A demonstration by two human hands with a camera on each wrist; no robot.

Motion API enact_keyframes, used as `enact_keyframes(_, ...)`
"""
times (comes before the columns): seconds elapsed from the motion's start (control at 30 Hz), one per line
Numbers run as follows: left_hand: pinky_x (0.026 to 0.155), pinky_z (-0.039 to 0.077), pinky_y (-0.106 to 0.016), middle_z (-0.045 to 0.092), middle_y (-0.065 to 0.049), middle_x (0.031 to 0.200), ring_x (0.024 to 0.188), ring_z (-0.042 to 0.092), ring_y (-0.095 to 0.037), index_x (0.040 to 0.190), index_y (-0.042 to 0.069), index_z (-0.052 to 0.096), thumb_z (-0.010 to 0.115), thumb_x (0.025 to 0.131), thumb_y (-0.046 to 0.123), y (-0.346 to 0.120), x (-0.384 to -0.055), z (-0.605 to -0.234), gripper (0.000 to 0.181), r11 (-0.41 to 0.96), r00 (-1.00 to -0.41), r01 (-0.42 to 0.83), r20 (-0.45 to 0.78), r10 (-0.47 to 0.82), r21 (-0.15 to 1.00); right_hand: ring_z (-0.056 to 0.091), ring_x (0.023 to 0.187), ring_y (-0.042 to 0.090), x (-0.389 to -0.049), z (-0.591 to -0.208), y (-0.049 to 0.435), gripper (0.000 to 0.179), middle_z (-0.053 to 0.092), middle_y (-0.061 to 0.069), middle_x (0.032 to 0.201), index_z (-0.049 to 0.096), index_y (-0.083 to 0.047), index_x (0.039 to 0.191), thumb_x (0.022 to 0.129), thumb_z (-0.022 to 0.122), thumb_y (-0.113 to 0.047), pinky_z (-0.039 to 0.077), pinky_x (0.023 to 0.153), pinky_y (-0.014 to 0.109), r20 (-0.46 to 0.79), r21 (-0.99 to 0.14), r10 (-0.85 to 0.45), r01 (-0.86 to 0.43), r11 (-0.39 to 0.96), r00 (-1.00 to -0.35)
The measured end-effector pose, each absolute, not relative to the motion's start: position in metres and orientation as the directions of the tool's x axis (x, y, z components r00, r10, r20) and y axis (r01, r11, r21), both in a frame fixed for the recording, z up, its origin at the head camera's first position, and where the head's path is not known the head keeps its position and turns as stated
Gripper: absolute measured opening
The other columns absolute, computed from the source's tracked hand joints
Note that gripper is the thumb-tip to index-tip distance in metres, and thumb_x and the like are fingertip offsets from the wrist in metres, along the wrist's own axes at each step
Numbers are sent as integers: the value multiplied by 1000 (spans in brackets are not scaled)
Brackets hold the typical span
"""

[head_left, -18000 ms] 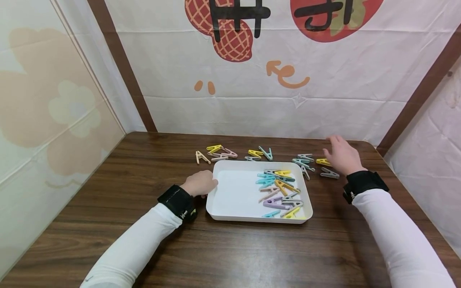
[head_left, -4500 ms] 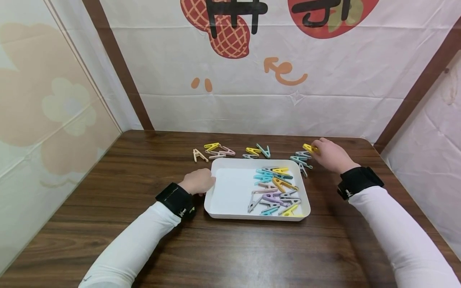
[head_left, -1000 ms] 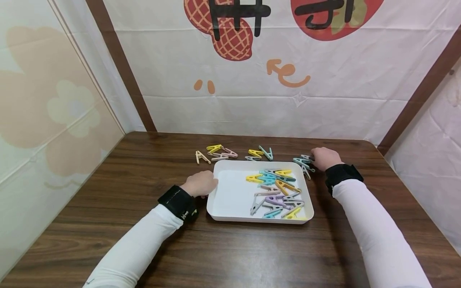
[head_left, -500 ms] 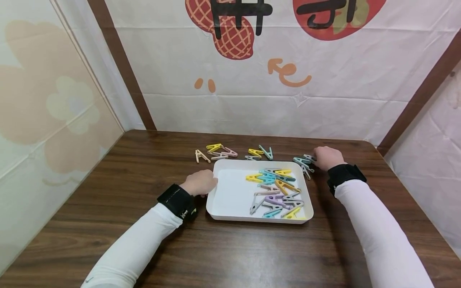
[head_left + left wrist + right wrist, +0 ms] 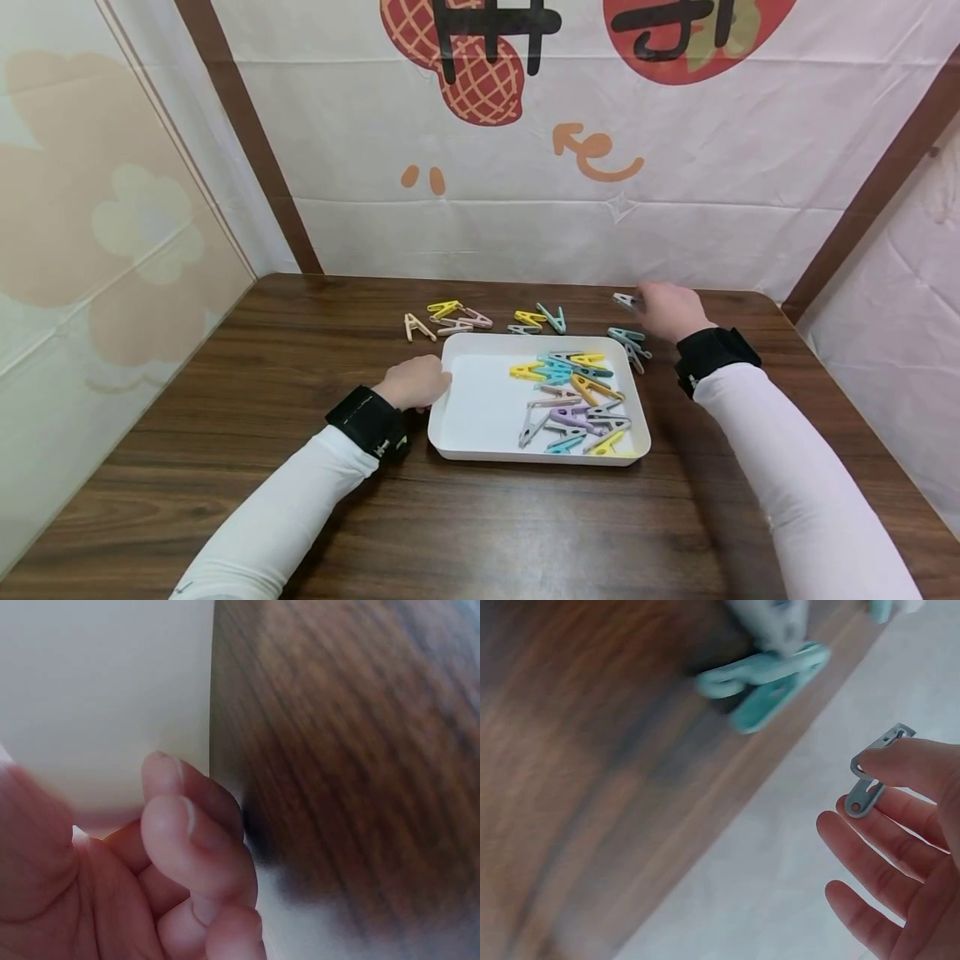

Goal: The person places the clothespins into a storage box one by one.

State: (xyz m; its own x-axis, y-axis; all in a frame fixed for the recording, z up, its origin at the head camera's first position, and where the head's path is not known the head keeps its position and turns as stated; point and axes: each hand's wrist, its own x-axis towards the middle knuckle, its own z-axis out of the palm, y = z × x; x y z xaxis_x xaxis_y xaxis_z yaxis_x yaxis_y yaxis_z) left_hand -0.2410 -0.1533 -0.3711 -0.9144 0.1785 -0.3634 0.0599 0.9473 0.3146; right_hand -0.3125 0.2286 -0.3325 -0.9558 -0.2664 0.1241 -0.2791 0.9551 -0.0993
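My right hand (image 5: 671, 312) pinches a grey clothespin (image 5: 877, 772) between thumb and fingertips, held up above the back right of the table; its other fingers are loosely spread in the right wrist view. Below it lie a teal clothespin (image 5: 769, 686) and a grey one (image 5: 633, 357), beside the tray's right back corner. At the tray's left side, my left hand (image 5: 414, 382) grips the wall of the white tray (image 5: 472, 408), its fingers curled in the left wrist view. Several clothespins in yellow, blue, purple, pink and grey fill the tray's right half, among them an orange one (image 5: 592, 388).
Behind the tray several clothespins lie on the brown table (image 5: 480, 533): a cream one (image 5: 418, 327), a yellow one (image 5: 444, 309), pink ones, and a teal one (image 5: 552, 318) beside another yellow one (image 5: 529, 318). A white printed curtain (image 5: 525, 242) hangs at the table's back edge.
A yellow clothespin from the right has gone into the tray since 4.5 seconds ago. Over the last half second my right hand has lifted a grey clothespin off the pile. The left hand stays put.
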Motion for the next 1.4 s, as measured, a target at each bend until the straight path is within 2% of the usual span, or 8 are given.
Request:
enact_keyframes(0.2, 52, 40, -32, 60, -9, 63, 52, 56, -20, 97, 2, 64, 39, 102, 21, -152, -241, -369, 32, 948, -913, 54, -370, 174, 314, 60, 77, 29, -307, -315, 200, 20, 66, 15, 93, 62, 0, 106, 89, 65, -9, 48, 69, 46, 147, -84, -333, -348, 934, -931)
enact_keyframes(0.37, 51, 39, -31, 60, -8, 61, 51, 56, -20, 91, 3, 63, 39, 102, 21, -152, -240, -367, 32, 949, -913, 53, -370, 171, 310, 60, 76, 25, -303, -307, 175, 17, 67, 10, 91, 65, -4, 101, 87, 70, -12, 48, 68, 43, 170, -82, -403, -421, 904, -899)
enact_keyframes(0.6, 51, 40, -31, 60, -8, 62, 51, 56, -20, 94, 2, 63, 39, 102, 21, -152, -241, -369, 32, 949, -914, 55, -368, 173, 309, 63, 81, 23, -293, -299, 142, 17, 70, 6, 92, 71, -7, 100, 85, 74, -15, 50, 72, 40, 194, -107, -524, -549, 829, -829)
enact_keyframes(0.8, 51, 40, -31, 60, -8, 63, 51, 56, -19, 98, 2, 63, 39, 101, 21, -153, -241, -370, 31, 949, -915, 56, -365, 174, 311, 63, 82, 20, -282, -301, 113, 20, 70, 6, 97, 72, -8, 105, 86, 74, -15, 51, 70, 35, 122, -51, -619, -628, 777, -776)
enact_keyframes(1.03, 50, 40, -31, 60, -8, 63, 51, 56, -19, 97, 2, 63, 40, 102, 22, -153, -240, -371, 31, 947, -918, 59, -356, 176, 317, 63, 88, 21, -275, -315, 84, 26, 70, 6, 100, 71, -9, 109, 85, 76, -18, 51, 75, 33, 24, 70, -679, -676, 733, -734)
enact_keyframes(1.23, 50, 40, -31, 60, -8, 63, 51, 57, -19, 96, 2, 63, 40, 102, 22, -154, -241, -372, 31, 949, -917, 56, -360, 172, 312, 62, 83, 20, -273, -326, 70, 21, 69, 4, 93, 71, -9, 104, 86, 75, -19, 51, 73, 33, -39, 138, -691, -689, 712, -722)
enact_keyframes(1.4, 50, 40, -31, 60, -8, 62, 51, 57, -20, 96, 2, 63, 40, 102, 23, -153, -241, -371, 32, 948, -915, 55, -363, 173, 314, 64, 85, 19, -275, -336, 64, 16, 70, 4, 94, 71, -9, 105, 90, 70, -15, 51, 76, 32, -66, 185, -719, -716, 673, -692)
